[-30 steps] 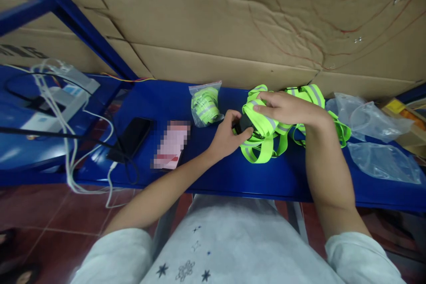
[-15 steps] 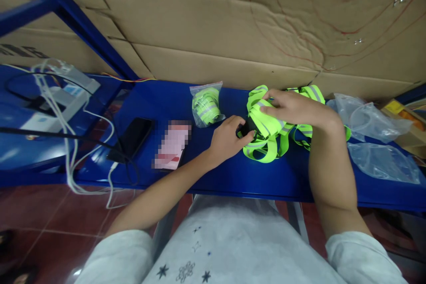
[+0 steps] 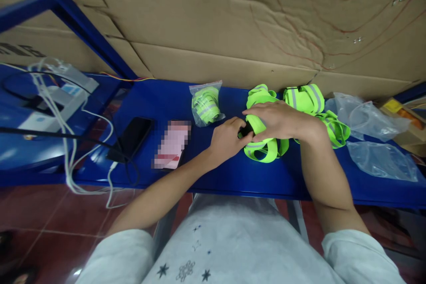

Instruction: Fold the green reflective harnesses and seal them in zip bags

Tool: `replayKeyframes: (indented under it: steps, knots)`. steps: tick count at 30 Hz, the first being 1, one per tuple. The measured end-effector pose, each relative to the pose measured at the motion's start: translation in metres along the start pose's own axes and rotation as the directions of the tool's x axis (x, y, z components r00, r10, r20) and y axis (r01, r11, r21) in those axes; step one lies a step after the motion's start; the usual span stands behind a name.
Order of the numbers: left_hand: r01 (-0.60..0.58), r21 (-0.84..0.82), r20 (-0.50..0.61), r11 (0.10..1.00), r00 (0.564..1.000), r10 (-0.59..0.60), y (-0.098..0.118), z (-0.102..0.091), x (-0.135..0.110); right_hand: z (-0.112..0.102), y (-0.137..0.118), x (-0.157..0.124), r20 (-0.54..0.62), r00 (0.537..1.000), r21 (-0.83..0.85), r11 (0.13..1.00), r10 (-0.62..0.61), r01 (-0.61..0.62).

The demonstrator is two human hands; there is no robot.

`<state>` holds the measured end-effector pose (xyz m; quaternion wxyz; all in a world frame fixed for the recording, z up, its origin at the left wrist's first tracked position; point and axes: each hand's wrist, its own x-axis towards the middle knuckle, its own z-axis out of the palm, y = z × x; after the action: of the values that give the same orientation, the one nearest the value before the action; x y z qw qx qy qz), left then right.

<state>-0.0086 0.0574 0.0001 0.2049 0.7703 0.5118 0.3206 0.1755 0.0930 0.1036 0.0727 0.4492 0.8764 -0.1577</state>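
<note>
Now | left hand (image 3: 228, 140): pinching the black bit (image 3: 245, 130) | right hand (image 3: 278, 119): bent over the bright green strap (image 3: 255, 125), holding it | strap: under the right hand, just right of the left hand, loops on the blue table (image 3: 229, 179)

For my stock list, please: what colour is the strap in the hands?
The strap is bright yellow-green with a grey stripe, best seen in the head view.
</note>
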Motion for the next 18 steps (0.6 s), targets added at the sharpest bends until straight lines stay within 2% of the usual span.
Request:
replayKeyframes:
  steps: [4, 6, 9, 10, 12, 15, 16, 18]
  knots:
    - [0.003, 0.011, -0.003, 1.0, 1.0, -0.003, -0.001, -0.002, 0.002, -0.011, 0.019, -0.013, -0.029, 0.999, 0.0, 0.999, 0.037, -0.037]
    - [-0.003, 0.016, -0.039, 1.0, 0.999, 0.004, -0.003, -0.003, 0.003, -0.018, 0.03, -0.023, -0.088, 0.989, -0.04, 0.992, 0.116, -0.12]
    - [-0.045, 0.02, -0.092, 0.999, 0.995, 0.047, -0.005, -0.004, 0.004, -0.022, 0.037, -0.033, -0.202, 0.938, -0.115, 0.944, 0.283, -0.31]
    - [-0.064, 0.019, -0.107, 0.998, 0.992, 0.065, -0.005, -0.004, 0.004, -0.022, 0.036, -0.034, -0.236, 0.927, -0.129, 0.936, 0.293, -0.329]
    - [-0.109, 0.029, -0.142, 0.994, 0.983, 0.112, -0.006, -0.005, 0.004, -0.018, 0.028, -0.033, -0.256, 0.946, -0.143, 0.961, 0.197, -0.239]
    - [-0.199, 0.101, -0.207, 0.975, 0.954, 0.216, -0.006, -0.009, 0.004, -0.009, 0.005, -0.028, -0.178, 0.982, -0.119, 0.992, -0.065, 0.044]
    - [-0.226, 0.132, -0.221, 0.965, 0.942, 0.251, -0.006, -0.011, 0.004, -0.006, -0.002, -0.025, -0.163, 0.98, -0.11, 0.989, -0.113, 0.096]
    - [-0.262, 0.194, -0.223, 0.945, 0.927, 0.302, -0.006, -0.015, 0.003, -0.002, -0.016, -0.021, -0.173, 0.978, -0.12, 0.988, -0.118, 0.098]
